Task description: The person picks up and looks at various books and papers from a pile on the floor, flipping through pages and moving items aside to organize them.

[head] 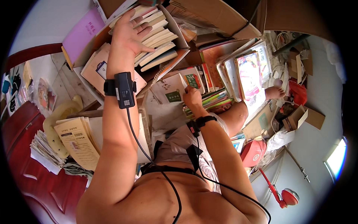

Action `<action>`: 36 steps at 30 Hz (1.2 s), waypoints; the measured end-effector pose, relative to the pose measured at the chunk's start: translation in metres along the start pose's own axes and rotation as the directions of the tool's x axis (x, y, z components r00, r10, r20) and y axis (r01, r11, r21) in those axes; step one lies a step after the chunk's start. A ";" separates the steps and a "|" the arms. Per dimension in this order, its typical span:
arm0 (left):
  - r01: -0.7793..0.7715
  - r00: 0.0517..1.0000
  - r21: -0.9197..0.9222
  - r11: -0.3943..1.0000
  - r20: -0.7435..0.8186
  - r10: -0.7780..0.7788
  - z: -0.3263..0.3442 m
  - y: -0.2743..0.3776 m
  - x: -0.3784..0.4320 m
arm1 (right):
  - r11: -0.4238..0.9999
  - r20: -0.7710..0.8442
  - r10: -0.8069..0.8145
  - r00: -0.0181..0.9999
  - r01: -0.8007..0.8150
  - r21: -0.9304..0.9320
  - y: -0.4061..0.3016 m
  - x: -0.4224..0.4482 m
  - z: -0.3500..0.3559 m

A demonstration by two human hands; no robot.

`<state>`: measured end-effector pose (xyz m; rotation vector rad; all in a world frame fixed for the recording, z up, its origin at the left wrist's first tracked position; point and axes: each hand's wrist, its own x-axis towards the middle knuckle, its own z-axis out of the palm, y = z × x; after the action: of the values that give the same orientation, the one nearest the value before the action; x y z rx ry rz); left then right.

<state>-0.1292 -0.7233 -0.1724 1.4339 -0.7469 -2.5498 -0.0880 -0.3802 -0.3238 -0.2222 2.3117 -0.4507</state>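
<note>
My left hand (128, 35) is spread, palm up, over a row of books (159, 37) packed in a cardboard box (174, 26). Its fingers are apart and hold nothing; whether it touches the books is hard to tell. Beside that wrist, in the same box, lies a pale pink book (96, 63) with a dark blue label. My right hand (193, 98) is closed on the edge of a white-covered book (160, 91) with a green panel. Just beyond that hand sits a book with a green and red cover (193, 81).
Thin, colourful books (214, 99) stand by my right knee. Upright picture books (249, 75) lean beyond it. Yellowed booklets (77, 137) and stacked papers (47, 151) are at the left, near a dark red wooden panel (50, 179). A red lamp (289, 197) is at lower right. Cables run from both wrists.
</note>
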 end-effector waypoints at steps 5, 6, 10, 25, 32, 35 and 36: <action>-0.002 1.000 0.009 1.000 0.014 0.002 0.002 0.001 0.000 | 0.979 -0.230 -0.200 0.953 0.183 -0.092 0.008 -0.016 -0.044; -0.006 1.000 0.020 1.000 0.019 0.006 0.003 0.000 -0.001 | 0.973 -0.256 -0.209 0.944 0.173 -0.154 0.012 -0.016 -0.050; -0.013 1.000 -0.002 1.000 0.018 0.013 0.008 -0.002 -0.002 | 0.976 -0.297 -0.143 0.944 0.085 -0.201 0.017 -0.013 -0.054; -0.017 0.999 0.039 0.999 0.028 0.016 0.005 0.000 -0.003 | 0.921 -0.329 0.064 0.942 -0.183 -0.344 -0.040 -0.014 -0.038; -0.019 1.000 0.024 1.000 0.011 0.019 0.002 0.000 -0.001 | 0.987 -0.177 0.146 0.973 -0.130 0.099 -0.044 -0.020 -0.036; -0.020 1.000 0.016 1.000 0.019 0.020 0.001 0.003 -0.002 | 0.995 -0.035 0.024 0.999 -0.021 0.093 -0.052 -0.019 -0.029; -0.009 1.000 0.016 1.000 0.028 0.009 0.007 0.000 -0.001 | 0.995 -0.046 0.034 0.998 -0.029 0.095 -0.045 -0.017 -0.023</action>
<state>-0.1347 -0.7208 -0.1689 1.3985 -0.7781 -2.5683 -0.0918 -0.4107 -0.2809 -0.1298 2.3305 -0.5530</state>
